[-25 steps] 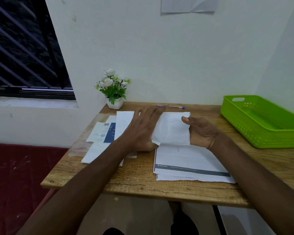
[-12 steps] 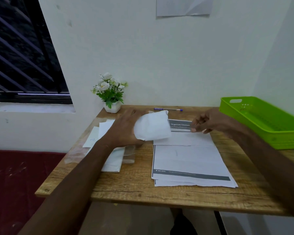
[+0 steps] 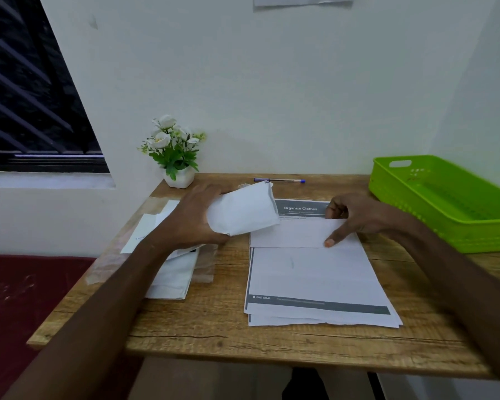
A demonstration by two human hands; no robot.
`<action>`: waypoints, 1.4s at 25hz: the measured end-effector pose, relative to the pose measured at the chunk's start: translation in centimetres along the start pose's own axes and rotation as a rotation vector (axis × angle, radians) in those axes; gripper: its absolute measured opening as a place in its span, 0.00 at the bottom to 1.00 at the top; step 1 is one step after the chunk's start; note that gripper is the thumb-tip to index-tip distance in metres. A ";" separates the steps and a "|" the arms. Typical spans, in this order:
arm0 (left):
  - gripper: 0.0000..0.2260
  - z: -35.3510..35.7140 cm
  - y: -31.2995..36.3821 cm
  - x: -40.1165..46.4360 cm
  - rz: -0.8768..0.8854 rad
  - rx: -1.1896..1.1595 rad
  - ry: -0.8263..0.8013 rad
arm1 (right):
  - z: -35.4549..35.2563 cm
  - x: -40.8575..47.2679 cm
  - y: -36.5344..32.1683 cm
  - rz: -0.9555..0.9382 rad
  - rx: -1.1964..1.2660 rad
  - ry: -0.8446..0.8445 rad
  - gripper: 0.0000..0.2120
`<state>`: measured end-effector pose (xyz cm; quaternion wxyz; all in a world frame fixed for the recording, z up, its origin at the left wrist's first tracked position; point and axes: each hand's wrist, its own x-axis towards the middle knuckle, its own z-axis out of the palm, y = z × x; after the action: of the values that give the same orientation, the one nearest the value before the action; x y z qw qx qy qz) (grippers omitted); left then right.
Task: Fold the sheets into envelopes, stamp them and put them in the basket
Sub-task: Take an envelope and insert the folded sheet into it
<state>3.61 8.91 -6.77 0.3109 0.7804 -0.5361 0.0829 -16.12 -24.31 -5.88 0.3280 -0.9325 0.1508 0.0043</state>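
Tabletop (image 3: 214, 339) small, wooden; back edge against wall, left edge open over red floor, near edge open toward the person. Green basket (image 3: 456, 226) at right rear, overhanging the right side, nothing visible inside. Bare wood between basket and sheet stack (image 3: 315, 278); narrower bare strip along the near edge.

Sheet stack sits centre-right, corners fanned at the near edge. Top sheet folded, its upper part turned down into a band across the stack; printed header "Organize Clothes" shows behind the band.

Left hand (image 3: 194, 217) raised just above the tabletop, fingers clamped on a white envelope (image 3: 243, 212), which bulges and tilts up toward the right. Beneath the forearm, a pile of envelopes (image 3: 173, 275) lying on the left half, partly on clear plastic.

Right hand (image 3: 355, 217) palm-down on the folded band, fingers spread apart, one fingertip pressed on the fold's lower edge, thumb near the header.

Pen (image 3: 279, 180) and flower pot (image 3: 179, 177) along the back edge, well apart from both hands.
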 end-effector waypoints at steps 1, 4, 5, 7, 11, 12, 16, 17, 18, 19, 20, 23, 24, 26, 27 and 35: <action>0.43 0.0 0.1 0.0 -0.006 0.008 -0.005 | 0.1 -0.1 0.0 -0.006 0.013 0.007 0.31; 0.43 0.1 0.0 -0.1 -0.015 0.015 0.002 | 0.5 -0.1 0.0 -0.024 0.125 0.036 0.25; 0.42 0.1 -0.1 -0.2 -0.015 0.017 0.011 | 0.6 0.0 0.0 -0.033 0.206 0.047 0.22; 0.42 0.1 -0.2 -0.3 -0.007 0.024 0.024 | 0.3 -0.2 0.1 -0.044 0.373 0.092 0.15; 0.42 0.4 -0.6 -0.2 -0.024 0.072 0.035 | -1.5 -0.7 0.5 -0.046 0.597 0.310 0.09; 0.43 0.4 -0.7 -0.2 -0.041 0.079 0.043 | -1.8 -0.9 0.6 -0.059 0.625 0.375 0.09; 0.43 0.3 -0.9 -0.2 -0.089 0.135 0.097 | -2.7 -1.1 1.2 -0.012 0.789 0.528 0.14; 0.43 0.2 -0.9 -0.2 -0.100 0.159 0.103 | -2.8 -1.1 1.2 -0.008 0.813 0.541 0.16; 0.43 0.2 -0.9 -0.2 -0.109 0.176 0.104 | -2.9 -1.2 1.2 -0.013 0.836 0.550 0.18; 0.43 0.1 -0.9 -0.2 -0.118 0.186 0.102 | -2.9 -1.2 1.2 -0.027 0.859 0.555 0.18; 0.43 0.0 -0.9 -0.2 -0.125 0.190 0.098 | -2.9 -1.2 1.2 -0.041 0.884 0.554 0.18; 0.43 0.0 -0.7 -0.2 -0.129 0.181 0.089 | -2.6 -1.2 1.0 -0.059 0.908 0.536 0.20; 0.43 0.1 -0.7 -0.3 -0.128 0.178 0.089 | -2.3 -1.2 0.9 -0.060 0.904 0.529 0.20; 0.43 0.2 -0.5 -0.3 -0.125 0.181 0.086 | -1.8 -1.1 0.7 -0.062 0.893 0.528 0.20; 0.43 0.2 -0.4 -0.2 -0.125 0.184 0.082 | -1.5 -1.0 0.5 -0.069 0.882 0.537 0.20; 0.44 0.5 0.1 -0.5 -0.096 0.178 0.013 | 0.4 -0.6 -0.4 -0.122 0.796 0.454 0.14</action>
<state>3.25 8.99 -7.31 0.2472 0.8293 -0.4865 0.1203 -16.54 -23.58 -5.85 0.6188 -0.7186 0.1536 -0.2777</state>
